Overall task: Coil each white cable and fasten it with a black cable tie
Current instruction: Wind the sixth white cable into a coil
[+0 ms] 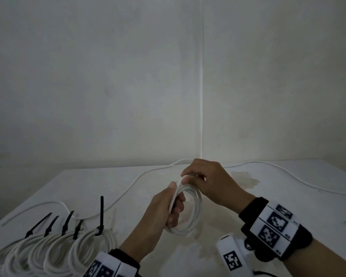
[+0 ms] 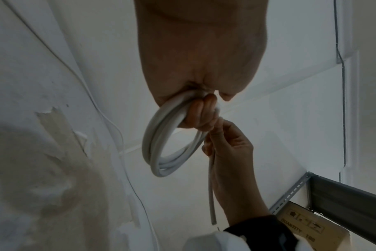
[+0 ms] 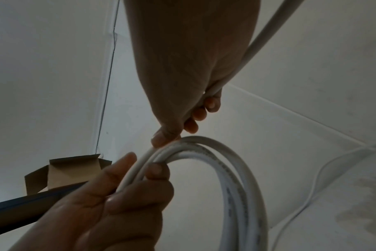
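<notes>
- Nearest the viewer: two wrists in black bands (image 1: 276,226) carrying white tags with black square marks.
- Left hand (image 1: 164,206) holds the white cable coil (image 1: 190,208) above the table (image 1: 288,196); thumb on the outer side, fingers (image 3: 157,171) curled through the loops, clamping the bundle.
- Right hand (image 1: 210,180) sits at the coil's top, just beyond the left thumb, fingers bent round one strand; thumb tip (image 3: 161,139) presses that strand against the bundle.
- The coil is a rough ring of several turns, held on edge, its open centre facing the person; it hangs down and right from the left hand's grip.
- From the left wrist, a free cable end (image 2: 212,195) runs straight along the right palm toward the right wrist.
- A loose white cable (image 1: 128,188) trails over the table from the hands' far side, bending left; another cable (image 1: 288,172) snakes along the far right edge.
- Bottom left of the table: a row of finished coils (image 1: 54,250), overlapping, each with a black cable tie (image 1: 101,214) whose tail points up and away.
- The table's far edge meets a white wall corner (image 1: 201,116); bare, stained tabletop lies under and right of the hands.
</notes>
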{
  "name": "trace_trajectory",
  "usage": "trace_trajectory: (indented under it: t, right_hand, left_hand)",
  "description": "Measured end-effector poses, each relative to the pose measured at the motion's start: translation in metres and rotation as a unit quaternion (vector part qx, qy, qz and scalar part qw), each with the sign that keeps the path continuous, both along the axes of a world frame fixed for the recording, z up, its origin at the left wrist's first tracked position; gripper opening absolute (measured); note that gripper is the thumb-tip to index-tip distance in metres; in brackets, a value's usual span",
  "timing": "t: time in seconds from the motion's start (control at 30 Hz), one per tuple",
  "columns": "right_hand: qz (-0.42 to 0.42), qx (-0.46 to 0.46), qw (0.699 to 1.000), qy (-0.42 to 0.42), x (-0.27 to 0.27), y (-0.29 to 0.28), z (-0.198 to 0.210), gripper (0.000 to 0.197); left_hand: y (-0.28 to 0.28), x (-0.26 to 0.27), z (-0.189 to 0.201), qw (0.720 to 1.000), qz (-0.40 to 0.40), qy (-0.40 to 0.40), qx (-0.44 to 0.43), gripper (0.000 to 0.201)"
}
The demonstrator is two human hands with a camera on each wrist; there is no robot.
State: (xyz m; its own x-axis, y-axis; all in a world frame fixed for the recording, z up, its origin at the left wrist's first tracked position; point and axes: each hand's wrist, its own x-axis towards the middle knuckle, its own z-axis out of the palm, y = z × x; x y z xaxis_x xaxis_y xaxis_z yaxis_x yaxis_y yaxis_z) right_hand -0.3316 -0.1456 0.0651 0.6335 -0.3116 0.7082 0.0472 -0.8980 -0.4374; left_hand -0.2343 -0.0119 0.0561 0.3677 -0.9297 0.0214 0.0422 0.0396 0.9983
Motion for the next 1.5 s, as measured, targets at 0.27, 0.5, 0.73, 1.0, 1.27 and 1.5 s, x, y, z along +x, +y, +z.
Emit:
trace_trajectory:
  t: [0.27, 0.5, 0.73, 1.0, 1.27, 1.5]
  right_hand:
    - [-0.015, 0.064, 0.998, 0.01, 0.004, 0.0, -0.006, 0.033]
    - [-0.054, 0.094, 0.993, 0.054, -0.002, 0.003, -0.016, 0.024]
    - [-0.094, 0.162, 0.98, 0.068, 0.0, 0.015, -0.011, 0.024]
    - [0.039, 0.401, 0.915, 0.011, -0.002, 0.032, -0.005, 0.034]
    - [0.048, 0.371, 0.927, 0.01, -0.008, 0.034, -0.001, 0.031]
    - [-0.049, 0.302, 0.95, 0.056, -0.018, 0.023, 0.003, 0.024]
  left_hand:
    - [-0.002, 0.008, 0.01, 0.993, 0.07, 0.076, -0.053, 0.036]
    - [-0.004, 0.019, 0.014, 0.979, 0.107, 0.128, -0.116, 0.036]
    - [-0.007, 0.02, 0.012, 0.969, 0.092, 0.181, -0.144, 0.033]
    - [-0.011, 0.019, 0.017, 0.963, 0.074, 0.213, -0.145, 0.035]
    - [-0.012, 0.014, 0.018, 0.963, 0.068, 0.21, -0.152, 0.035]
    - [-0.009, 0.01, 0.016, 0.964, 0.049, 0.216, -0.147, 0.036]
